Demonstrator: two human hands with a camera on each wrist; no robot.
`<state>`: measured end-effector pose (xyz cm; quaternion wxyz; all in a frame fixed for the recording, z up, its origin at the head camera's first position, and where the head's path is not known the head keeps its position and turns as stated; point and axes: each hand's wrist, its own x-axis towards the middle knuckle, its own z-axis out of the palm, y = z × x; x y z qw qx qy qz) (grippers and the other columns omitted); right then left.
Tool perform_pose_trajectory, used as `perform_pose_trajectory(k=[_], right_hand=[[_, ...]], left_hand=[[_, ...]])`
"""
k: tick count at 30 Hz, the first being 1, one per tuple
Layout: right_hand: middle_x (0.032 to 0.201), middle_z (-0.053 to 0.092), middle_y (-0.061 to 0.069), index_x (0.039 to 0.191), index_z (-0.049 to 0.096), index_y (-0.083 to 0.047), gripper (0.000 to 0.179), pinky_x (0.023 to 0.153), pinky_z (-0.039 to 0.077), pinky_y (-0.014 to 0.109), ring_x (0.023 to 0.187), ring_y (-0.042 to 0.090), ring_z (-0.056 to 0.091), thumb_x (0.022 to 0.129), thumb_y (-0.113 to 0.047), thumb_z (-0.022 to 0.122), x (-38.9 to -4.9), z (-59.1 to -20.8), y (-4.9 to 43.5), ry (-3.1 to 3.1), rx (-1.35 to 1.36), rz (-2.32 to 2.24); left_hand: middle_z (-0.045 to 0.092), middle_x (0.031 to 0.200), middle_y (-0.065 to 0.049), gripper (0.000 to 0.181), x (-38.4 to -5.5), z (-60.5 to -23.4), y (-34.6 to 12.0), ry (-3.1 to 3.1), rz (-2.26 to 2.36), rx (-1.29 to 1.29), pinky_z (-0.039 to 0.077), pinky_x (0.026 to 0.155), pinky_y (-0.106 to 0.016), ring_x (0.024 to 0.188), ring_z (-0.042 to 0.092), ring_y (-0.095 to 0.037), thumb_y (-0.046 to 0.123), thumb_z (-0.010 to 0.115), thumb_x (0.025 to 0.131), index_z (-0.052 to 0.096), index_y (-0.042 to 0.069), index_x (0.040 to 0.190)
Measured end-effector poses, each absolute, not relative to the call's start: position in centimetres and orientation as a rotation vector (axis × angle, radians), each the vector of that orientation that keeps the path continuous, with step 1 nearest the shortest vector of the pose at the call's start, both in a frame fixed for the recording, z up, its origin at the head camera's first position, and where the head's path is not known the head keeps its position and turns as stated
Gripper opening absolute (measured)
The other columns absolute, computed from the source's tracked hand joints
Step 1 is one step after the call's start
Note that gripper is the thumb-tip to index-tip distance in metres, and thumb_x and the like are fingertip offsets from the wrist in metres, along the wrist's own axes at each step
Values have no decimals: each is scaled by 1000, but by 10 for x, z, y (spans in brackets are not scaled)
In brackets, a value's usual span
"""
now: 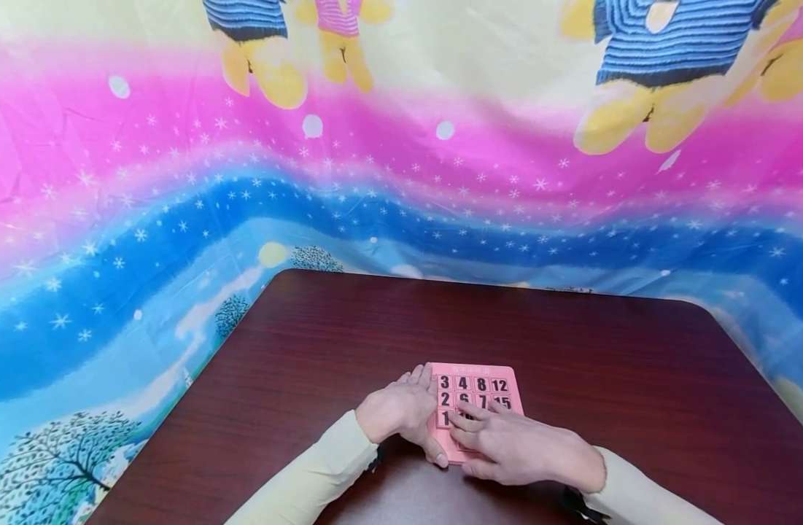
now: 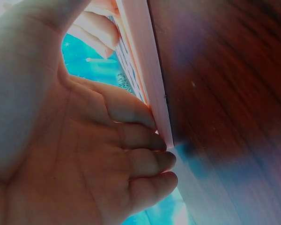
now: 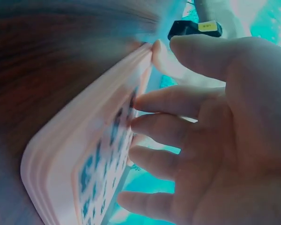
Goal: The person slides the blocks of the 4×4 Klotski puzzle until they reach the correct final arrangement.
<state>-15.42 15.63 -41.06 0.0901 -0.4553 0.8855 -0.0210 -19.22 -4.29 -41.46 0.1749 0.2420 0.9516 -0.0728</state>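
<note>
Head view: a pink number board (image 1: 515, 394) lies flat on a dark brown table (image 1: 348, 343), well apart from the table's far edge and from its left and right edges. Brown table top spreads out past the far side of the board, and there is lots of it to the left and right too. A bright cloth (image 1: 375, 219) with bears and snowflakes hangs behind the table. The board has black number tiles (image 1: 481, 383), with 3, 4, 8 and 12 along the far row. The left hand (image 1: 404, 412) is open wide at the board's left side. Its thumb is by the near left corner and its fingers, almost straight, point to the far left corner. The left wrist view shows fingertips touching the board's thick side. The right hand (image 1: 522, 445) comes in from the right, also open, with its fingers spread apart over the lower tiles. In the right wrist view, the pointer and middle fingertips are right at the tiles. I cannot tell if the right thumb touches the board. Light sleeves (image 1: 309, 467) cover both arms.
</note>
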Motion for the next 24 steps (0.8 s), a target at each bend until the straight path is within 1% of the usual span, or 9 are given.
perform_pose_trajectory(k=[2,8,14,15,24], right_hand=[[150,50,4,143,53,-19,53,108,40,61,143,29,40,98,-48,51,-153,-409,160,2629,-1370,-59],[145,55,2,139,57,-20,54,109,41,55,140,31,44,98,-54,48,-145,-402,178,2593,-1396,-54],[146,54,2,139,57,-23,55,106,42,58,140,32,44,98,-58,44,-141,-404,188,2556,-1406,-68],[146,54,1,139,57,-23,55,106,42,59,140,32,44,98,-58,44,-141,-405,189,2556,-1407,-73],[145,55,1,141,55,-20,59,108,43,52,140,31,44,98,-59,44,-139,-410,187,2577,-1455,-49]], left_hand=[[17,163,-19,132,-192,-415,-43,2695,-197,685,23,124,-35,152,20,-28,80,73,60,25,1,154],[17,164,-18,133,-191,-414,-44,2698,-182,678,23,124,-35,152,19,-27,80,73,59,24,1,154],[18,163,-18,134,-193,-415,-45,2708,-180,680,24,124,-35,152,20,-28,80,74,58,25,1,154],[18,163,-18,134,-193,-415,-45,2710,-183,678,24,124,-35,152,20,-28,80,74,58,25,1,154],[18,163,-18,134,-193,-415,-45,2712,-172,672,24,124,-35,152,20,-28,80,74,57,26,1,154]])
